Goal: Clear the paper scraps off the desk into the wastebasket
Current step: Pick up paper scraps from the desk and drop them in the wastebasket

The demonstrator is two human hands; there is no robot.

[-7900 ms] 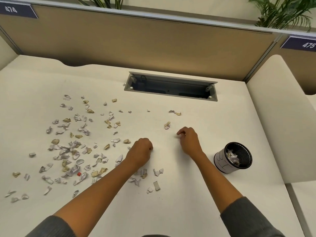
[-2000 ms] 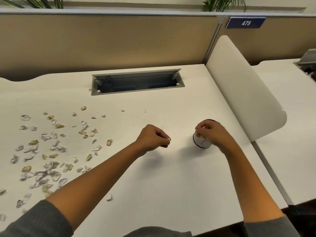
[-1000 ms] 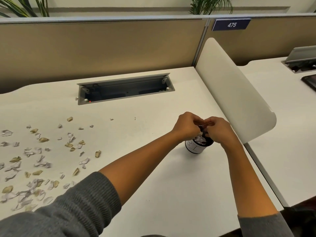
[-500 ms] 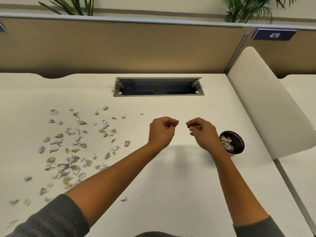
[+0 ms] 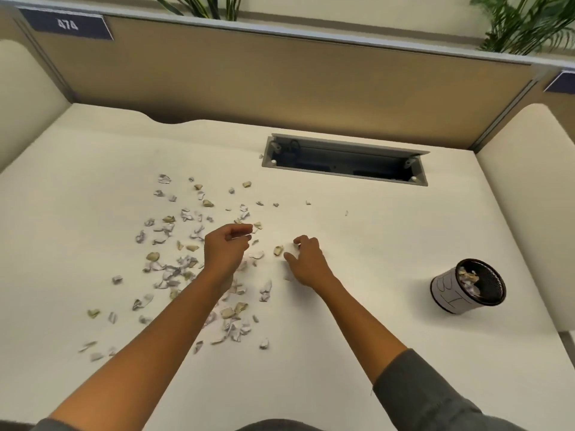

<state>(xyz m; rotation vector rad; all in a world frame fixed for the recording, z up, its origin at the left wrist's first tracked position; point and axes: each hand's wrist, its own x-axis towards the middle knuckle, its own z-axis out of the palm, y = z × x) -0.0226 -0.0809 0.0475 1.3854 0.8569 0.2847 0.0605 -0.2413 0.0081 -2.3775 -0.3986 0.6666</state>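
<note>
Several white and tan paper scraps (image 5: pixel 174 270) lie strewn over the left and middle of the white desk (image 5: pixel 389 244). My left hand (image 5: pixel 225 248) hovers over the scraps with its fingers loosely curled and nothing visible in it. My right hand (image 5: pixel 308 259) is lower, fingers spread, with thumb and forefinger on either side of a tan scrap (image 5: pixel 278 250) without gripping it. The wastebasket (image 5: pixel 445 290), a small black mesh cup with a white paper wrap, stands at the right with scraps inside, well clear of both hands.
An open grey cable tray (image 5: pixel 342 163) is sunk into the desk at the back. A tan partition (image 5: pixel 280 76) closes the far side, with a 474 label (image 5: pixel 67 24). Cream dividers stand at the right (image 5: pixel 529 188) and left (image 5: pixel 18 88).
Both hands left the wastebasket, where they dropped scraps a second ago, and moved left to the scrap field. The right hand has opened over a tan scrap. The view swung left.
</note>
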